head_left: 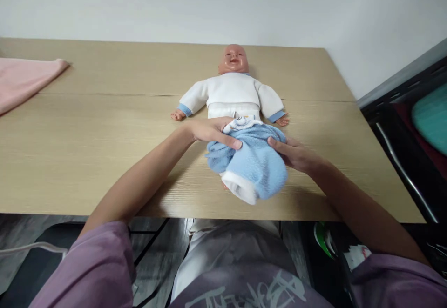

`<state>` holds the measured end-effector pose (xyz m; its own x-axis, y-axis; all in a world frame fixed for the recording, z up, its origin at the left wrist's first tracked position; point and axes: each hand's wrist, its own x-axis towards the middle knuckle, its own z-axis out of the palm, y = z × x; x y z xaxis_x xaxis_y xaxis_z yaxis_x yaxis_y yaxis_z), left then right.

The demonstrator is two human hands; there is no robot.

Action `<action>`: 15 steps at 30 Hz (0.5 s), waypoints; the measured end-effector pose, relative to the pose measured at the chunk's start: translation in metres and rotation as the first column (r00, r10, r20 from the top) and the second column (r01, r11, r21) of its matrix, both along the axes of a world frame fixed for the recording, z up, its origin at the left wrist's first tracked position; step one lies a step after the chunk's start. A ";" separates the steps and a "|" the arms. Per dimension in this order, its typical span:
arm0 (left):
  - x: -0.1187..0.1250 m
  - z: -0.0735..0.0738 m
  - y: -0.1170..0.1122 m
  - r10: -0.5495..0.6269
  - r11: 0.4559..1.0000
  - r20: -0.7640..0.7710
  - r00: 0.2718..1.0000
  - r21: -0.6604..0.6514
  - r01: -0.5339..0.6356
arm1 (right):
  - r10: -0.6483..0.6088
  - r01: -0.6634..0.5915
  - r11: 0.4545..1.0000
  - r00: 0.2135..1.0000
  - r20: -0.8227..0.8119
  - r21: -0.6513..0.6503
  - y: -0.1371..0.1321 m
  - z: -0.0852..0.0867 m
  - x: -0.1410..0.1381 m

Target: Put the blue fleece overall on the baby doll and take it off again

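Observation:
A baby doll [234, 87] lies on its back on the table, head at the far side and arms spread, in a white top with blue cuffs. Over its lower body are fluffy blue pants [256, 161] with white cuffs and a patterned white waistband. My left hand [218, 131] grips the pants near the waistband, thumb on top of the cloth. My right hand [293, 152] pinches their right side, its fingers partly hidden behind the fabric. One pant leg hangs toward me; the doll's legs are mostly hidden beneath the cloth.
The light wooden table [115, 126] runs up to a white wall. A pink cloth [28, 77] lies at the far left. To the right stands a black frame with a teal item [433, 117]. A black chair [45, 257] is below left.

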<state>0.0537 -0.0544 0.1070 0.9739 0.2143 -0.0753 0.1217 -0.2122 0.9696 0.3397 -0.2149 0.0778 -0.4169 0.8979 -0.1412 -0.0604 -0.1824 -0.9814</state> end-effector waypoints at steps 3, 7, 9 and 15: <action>-0.001 -0.001 -0.004 0.086 0.996 0.031 0.996 0.002 -0.086 | 0.133 -0.137 0.989 0.988 0.084 0.050 -0.001 -0.001 0.005; 0.000 0.003 -0.008 0.066 0.997 0.008 0.998 -0.030 -0.066 | 0.200 -0.200 0.979 0.980 0.005 0.041 -0.003 -0.003 0.007; -0.001 0.003 -0.007 0.059 0.997 -0.016 0.998 -0.057 -0.060 | 0.126 -0.127 0.992 0.989 -0.077 -0.008 -0.003 -0.002 0.002; -0.001 -0.006 -0.003 0.015 0.994 0.041 0.999 -0.106 -0.010 | -0.042 0.018 0.995 0.968 -0.246 -0.098 0.004 0.004 -0.017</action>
<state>0.0526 -0.0579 0.1011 0.9740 0.2194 -0.0571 0.0822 -0.1073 0.9908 0.3225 -0.2105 0.0820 -0.4228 0.8980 -0.1219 -0.3060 -0.2681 -0.9135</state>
